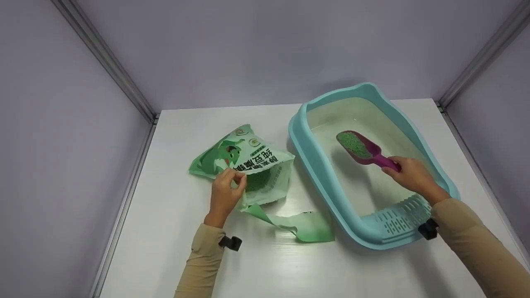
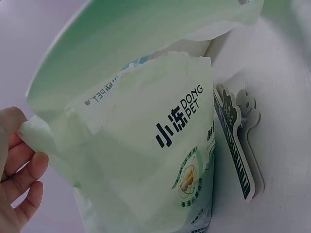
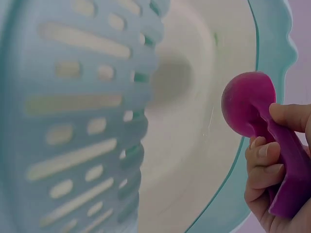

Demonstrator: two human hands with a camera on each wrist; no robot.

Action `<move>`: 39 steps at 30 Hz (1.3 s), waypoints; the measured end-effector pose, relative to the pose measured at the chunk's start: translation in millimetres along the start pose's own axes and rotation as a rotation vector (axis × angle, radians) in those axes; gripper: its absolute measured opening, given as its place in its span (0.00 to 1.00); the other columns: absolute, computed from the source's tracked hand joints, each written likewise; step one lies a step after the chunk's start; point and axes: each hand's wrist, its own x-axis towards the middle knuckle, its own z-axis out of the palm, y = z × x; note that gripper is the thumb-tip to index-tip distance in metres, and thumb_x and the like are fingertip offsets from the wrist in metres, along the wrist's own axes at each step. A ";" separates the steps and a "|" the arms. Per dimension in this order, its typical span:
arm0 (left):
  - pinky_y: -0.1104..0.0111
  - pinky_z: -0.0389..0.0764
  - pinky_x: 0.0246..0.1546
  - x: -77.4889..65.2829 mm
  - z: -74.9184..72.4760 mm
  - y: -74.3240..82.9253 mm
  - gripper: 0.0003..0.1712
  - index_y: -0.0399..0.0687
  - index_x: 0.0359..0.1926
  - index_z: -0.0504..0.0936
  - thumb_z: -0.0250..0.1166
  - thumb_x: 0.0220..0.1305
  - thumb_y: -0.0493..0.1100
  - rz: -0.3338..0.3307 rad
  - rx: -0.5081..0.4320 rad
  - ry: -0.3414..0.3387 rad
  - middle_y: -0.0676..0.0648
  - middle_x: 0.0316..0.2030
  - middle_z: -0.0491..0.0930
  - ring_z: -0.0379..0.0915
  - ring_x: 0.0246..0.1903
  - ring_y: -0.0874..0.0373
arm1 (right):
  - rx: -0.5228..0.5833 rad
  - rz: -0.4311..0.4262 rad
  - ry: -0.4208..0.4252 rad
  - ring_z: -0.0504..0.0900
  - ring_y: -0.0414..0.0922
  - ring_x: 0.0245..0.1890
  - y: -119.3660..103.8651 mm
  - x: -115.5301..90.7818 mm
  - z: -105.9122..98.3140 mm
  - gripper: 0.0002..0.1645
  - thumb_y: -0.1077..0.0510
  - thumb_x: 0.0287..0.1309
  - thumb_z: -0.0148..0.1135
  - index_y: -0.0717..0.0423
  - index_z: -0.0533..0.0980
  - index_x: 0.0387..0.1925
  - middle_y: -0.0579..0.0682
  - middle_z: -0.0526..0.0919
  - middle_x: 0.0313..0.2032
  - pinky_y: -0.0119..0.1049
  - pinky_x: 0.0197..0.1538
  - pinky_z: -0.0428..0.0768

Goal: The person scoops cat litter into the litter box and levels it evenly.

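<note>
White desk, laden mid to right

Surface pale, smooth, light glinting near the front. Right side: blue tray, set down at a slant, slotted step at its near end. Left of it, a little apart: green bag, printed face up, mouth gaping. Between bag and tray, toward the front: green strip, curled, one end at the bag's mouth, other end near the tray's rim. Left wrist view adds a pale clip, dark-striped, lying just beside the bag.
</note>
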 end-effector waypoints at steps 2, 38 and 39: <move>0.62 0.77 0.31 -0.5 -0.1 0.0 0.05 0.44 0.28 0.79 0.67 0.58 0.33 -0.011 0.001 -0.005 0.47 0.24 0.77 0.76 0.24 0.58 | -0.009 0.006 -0.019 0.70 0.45 0.23 2.0 4.6 -1.0 0.21 0.54 0.64 0.60 0.69 0.77 0.48 0.57 0.78 0.25 0.33 0.25 0.65; 0.64 0.78 0.32 -2.1 -0.2 0.4 0.04 0.45 0.29 0.80 0.66 0.60 0.35 -0.049 0.003 -0.028 0.48 0.25 0.78 0.76 0.25 0.58 | -0.141 0.006 -0.300 0.74 0.46 0.26 1.3 20.0 -10.5 0.19 0.57 0.60 0.59 0.72 0.79 0.42 0.59 0.82 0.28 0.33 0.27 0.70; 0.64 0.78 0.32 -2.3 -0.6 0.6 0.04 0.45 0.29 0.80 0.66 0.60 0.35 -0.052 0.000 -0.027 0.48 0.25 0.78 0.76 0.25 0.58 | -0.148 0.000 -0.307 0.74 0.46 0.26 0.1 20.3 -12.5 0.19 0.57 0.60 0.59 0.73 0.79 0.41 0.59 0.82 0.28 0.33 0.27 0.70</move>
